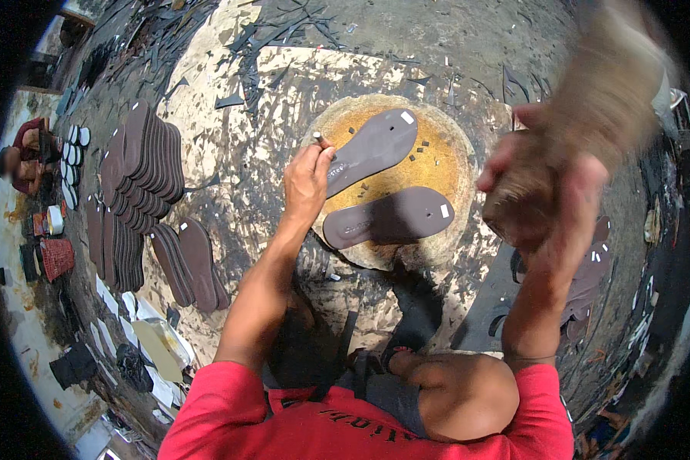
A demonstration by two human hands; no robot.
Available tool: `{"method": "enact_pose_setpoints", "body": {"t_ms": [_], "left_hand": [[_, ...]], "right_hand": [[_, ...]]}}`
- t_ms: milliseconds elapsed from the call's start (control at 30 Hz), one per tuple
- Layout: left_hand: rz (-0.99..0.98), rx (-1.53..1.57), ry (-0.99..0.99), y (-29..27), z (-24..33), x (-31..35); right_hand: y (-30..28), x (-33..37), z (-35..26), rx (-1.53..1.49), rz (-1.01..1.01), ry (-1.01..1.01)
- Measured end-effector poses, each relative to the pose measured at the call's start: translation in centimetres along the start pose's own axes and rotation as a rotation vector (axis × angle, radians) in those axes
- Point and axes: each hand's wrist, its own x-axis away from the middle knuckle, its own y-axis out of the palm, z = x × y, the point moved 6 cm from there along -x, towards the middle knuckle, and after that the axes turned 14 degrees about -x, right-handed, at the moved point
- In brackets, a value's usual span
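Observation:
Two dark brown sandal soles lie on a round wooden block (445,165): the upper sole (376,146) slants up to the right, the lower sole (391,218) lies nearly level. My left hand (308,180) is closed around a small metal punch (317,139), set at the heel end of the upper sole. My right hand (540,192) is raised at the right, blurred, gripping a thick wooden mallet (583,107) that reaches toward the upper right.
Rows of stacked brown soles (142,165) lie on the floor at the left, with more soles (590,268) at the right. Dark cut scraps litter the floor at the top. Another person (27,157) sits far left. My bent knee (456,395) is below.

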Motion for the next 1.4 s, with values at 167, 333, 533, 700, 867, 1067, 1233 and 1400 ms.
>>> {"method": "enact_pose_setpoints", "body": {"t_ms": [167, 333, 533, 700, 867, 1067, 1233, 1400], "left_hand": [[0.089, -0.177, 0.291, 0.3, 1.1, 0.2], [0.105, 0.102, -0.033, -0.3, 1.2, -0.3], [-0.071, 0.338, -0.341, 0.3, 1.1, 2.9], [-0.022, 0.284, -0.15, 0.5, 1.2, 3.5], [-0.023, 0.051, 0.047, 0.3, 2.0, 3.0], [-0.029, -0.029, 0.147, 1.0, 0.9, 4.0], [0.025, -0.143, 0.356, 0.9, 2.4, 2.9], [0.212, 0.709, -0.318, -1.6, 1.1, 2.7]], "right_hand": [[-2.4, 5.1, 16.9, 0.64, -0.431, 0.736], [-10.5, 9.2, 23.6, 0.126, -0.21, 1.032], [-10.2, 10.3, 22.7, 0.111, -0.184, 1.028], [-7.8, 8.4, 16.9, -0.103, -0.181, 0.93], [-2.5, 3.0, 1.5, 0.074, -0.165, 0.447], [0.3, 5.3, 6.0, 0.128, -0.283, 0.061], [-7.9, 11.1, 20.3, 0.266, -0.361, 0.83], [-9.7, 12.5, 19.7, 0.145, -0.172, 0.875]]}}
